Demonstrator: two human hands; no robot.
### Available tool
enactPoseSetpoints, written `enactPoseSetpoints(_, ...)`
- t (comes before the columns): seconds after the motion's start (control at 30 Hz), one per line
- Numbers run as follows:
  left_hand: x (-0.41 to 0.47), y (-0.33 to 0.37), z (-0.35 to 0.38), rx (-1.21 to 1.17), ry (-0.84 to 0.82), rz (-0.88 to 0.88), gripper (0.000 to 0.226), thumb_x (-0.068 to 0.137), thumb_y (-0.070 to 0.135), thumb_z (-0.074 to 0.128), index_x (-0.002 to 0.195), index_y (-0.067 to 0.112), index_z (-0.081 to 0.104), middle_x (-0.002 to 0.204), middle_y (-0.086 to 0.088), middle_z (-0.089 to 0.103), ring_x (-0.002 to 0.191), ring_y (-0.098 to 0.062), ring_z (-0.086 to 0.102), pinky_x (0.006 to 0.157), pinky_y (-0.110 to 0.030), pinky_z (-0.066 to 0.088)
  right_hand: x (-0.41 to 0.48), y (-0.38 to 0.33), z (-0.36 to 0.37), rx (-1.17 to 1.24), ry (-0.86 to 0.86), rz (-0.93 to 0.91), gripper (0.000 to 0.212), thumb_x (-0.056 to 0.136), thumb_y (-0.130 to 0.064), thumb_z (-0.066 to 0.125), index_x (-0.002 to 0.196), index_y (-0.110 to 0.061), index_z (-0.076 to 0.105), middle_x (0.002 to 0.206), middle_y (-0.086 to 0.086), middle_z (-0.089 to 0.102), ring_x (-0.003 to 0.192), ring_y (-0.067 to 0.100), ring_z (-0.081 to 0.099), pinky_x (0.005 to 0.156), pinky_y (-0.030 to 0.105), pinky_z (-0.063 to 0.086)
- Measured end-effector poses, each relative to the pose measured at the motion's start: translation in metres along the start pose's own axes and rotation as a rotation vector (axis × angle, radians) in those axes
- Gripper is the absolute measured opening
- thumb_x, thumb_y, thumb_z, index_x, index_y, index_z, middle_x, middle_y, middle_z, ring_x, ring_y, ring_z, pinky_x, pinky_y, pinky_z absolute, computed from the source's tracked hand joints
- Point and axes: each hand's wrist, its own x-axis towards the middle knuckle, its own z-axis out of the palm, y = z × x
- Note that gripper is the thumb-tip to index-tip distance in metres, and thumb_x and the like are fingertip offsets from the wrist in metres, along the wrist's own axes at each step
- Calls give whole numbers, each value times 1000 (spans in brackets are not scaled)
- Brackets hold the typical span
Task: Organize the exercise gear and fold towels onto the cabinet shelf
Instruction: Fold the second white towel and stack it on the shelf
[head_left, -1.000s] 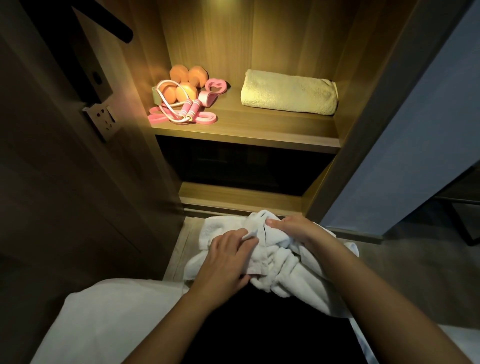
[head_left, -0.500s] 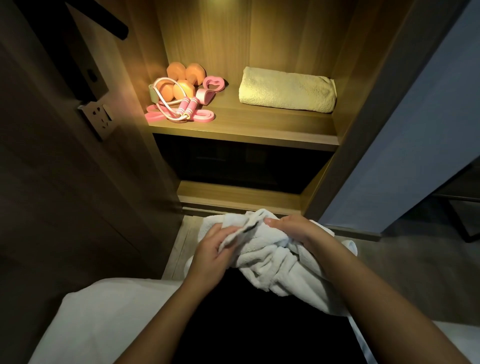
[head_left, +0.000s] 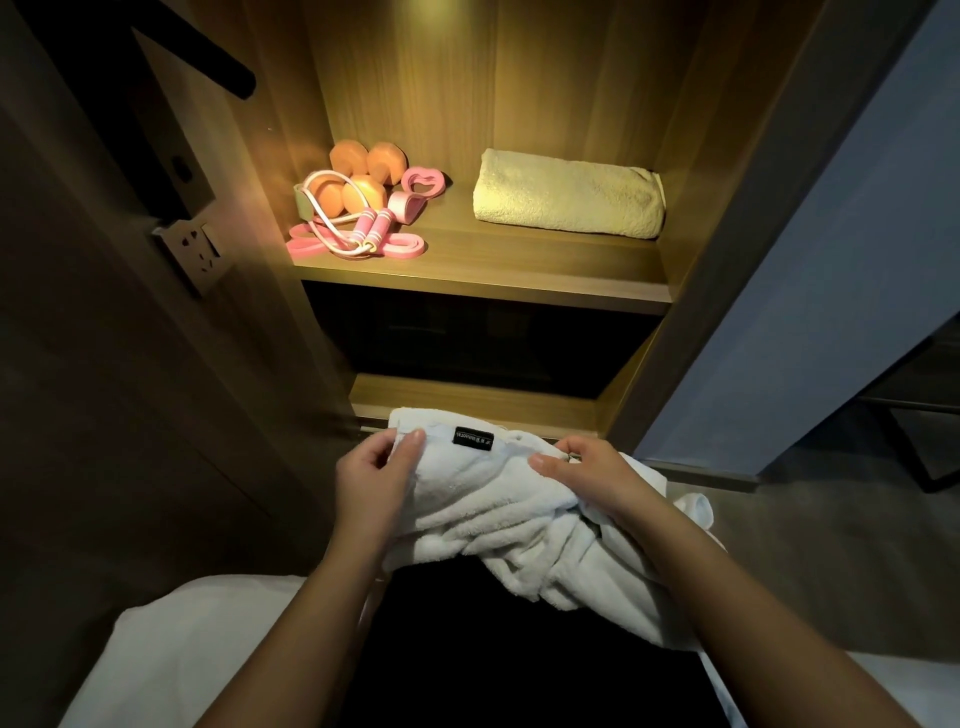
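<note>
Now that left hand (head_left: 376, 483) has slid outward along white towel (head_left: 493, 499), it and right hand (head_left: 587, 478) both pinch the top edge taut. Towel hangs at lap, below cabinet shelf (head_left: 493, 275); folding is probably just starting.

Both hands pinch the top edge of a crumpled white towel (head_left: 519, 509), the left hand (head_left: 371, 480) at its left corner and the right hand (head_left: 582, 473) further right, a black label (head_left: 474, 435) showing between them. On the lit shelf (head_left: 483, 270) above lie orange dumbbells (head_left: 358, 176), a pink jump rope (head_left: 363, 228) and bands (head_left: 410, 195) at left, and a folded yellow towel (head_left: 569, 200) at right, well apart.
</note>
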Motion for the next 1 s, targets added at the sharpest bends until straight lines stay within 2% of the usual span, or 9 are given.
enactPoseSetpoints(0.17, 2, 4, -4, 66, -24, 92, 6, 89, 20, 69, 84, 19, 68, 78, -6, 67, 70, -21, 60, 62, -34, 49, -3, -1, 3, 8, 7, -17, 30, 80, -49, 75, 77, -21, 65, 68, -8, 69, 66, 9, 63, 61, 26, 45)
enactPoseSetpoints(0.33, 3, 4, -6, 93, -22, 128, 8, 91, 19, 67, 90, 27, 64, 69, 8, 61, 59, -3, 51, 51, -16, 41, -5, 0, 3, 10, 17, -27, 30, 79, -51, 75, 81, -22, 66, 74, -6, 71, 70, 12, 66, 62, 26, 47)
enactPoseSetpoints(0.47, 7, 7, -6, 77, 25, 130, 14, 89, 21, 68, 88, 31, 59, 54, 11, 51, 48, 0, 40, 45, -16, 34, -10, 1, 5, -2, 10, -82, 31, 80, -51, 74, 78, -21, 65, 70, -9, 69, 67, 6, 63, 62, 25, 47)
enactPoseSetpoints(0.53, 8, 10, -10, 67, -12, 107, 21, 88, 23, 68, 99, 38, 57, 54, 4, 53, 48, -6, 43, 45, -22, 35, -14, 3, 5, 0, 12, -124, 34, 79, -52, 72, 79, -19, 65, 71, -7, 68, 66, 4, 61, 63, 27, 46)
enactPoseSetpoints(0.63, 8, 14, -18, 89, -130, 91, 37, 90, 24, 67, 118, 46, 55, 77, -2, 70, 64, -15, 62, 56, -29, 50, -20, 7, 6, 28, 33, -168, 32, 78, -53, 72, 79, -22, 64, 81, 3, 71, 68, 7, 64, 63, 27, 48)
enactPoseSetpoints(0.7, 6, 16, -23, 169, -171, 139, 35, 91, 21, 68, 116, 43, 60, 96, 5, 71, 88, -10, 67, 73, -26, 55, -21, 8, 7, 32, 38, -181, 28, 80, -52, 72, 78, -25, 64, 83, 2, 72, 70, 10, 66, 63, 27, 49)
enactPoseSetpoints(0.73, 6, 17, -25, 209, -179, 163, 33, 90, 19, 68, 114, 41, 63, 97, 7, 70, 91, -9, 65, 78, -28, 55, -21, 8, 7, 29, 40, -186, 26, 80, -51, 72, 77, -27, 64, 82, 1, 72, 71, 10, 67, 63, 26, 50)
enactPoseSetpoints(0.9, 1, 19, -31, 316, -227, 228, 30, 87, 19, 70, 107, 40, 65, 92, -7, 69, 82, -26, 63, 73, -44, 55, -20, 8, 8, 34, 37, -193, 23, 81, -53, 71, 78, -31, 65, 80, -6, 73, 69, 5, 66, 59, 19, 49)
enactPoseSetpoints(1.0, -2, 16, -32, 386, -283, 293, 33, 85, 19, 73, 109, 40, 63, 105, 14, 66, 89, -2, 61, 79, -28, 52, -21, 8, 8, 56, 33, -195, 26, 79, -55, 71, 79, -30, 66, 82, -3, 73, 72, 9, 68, 61, 22, 51)
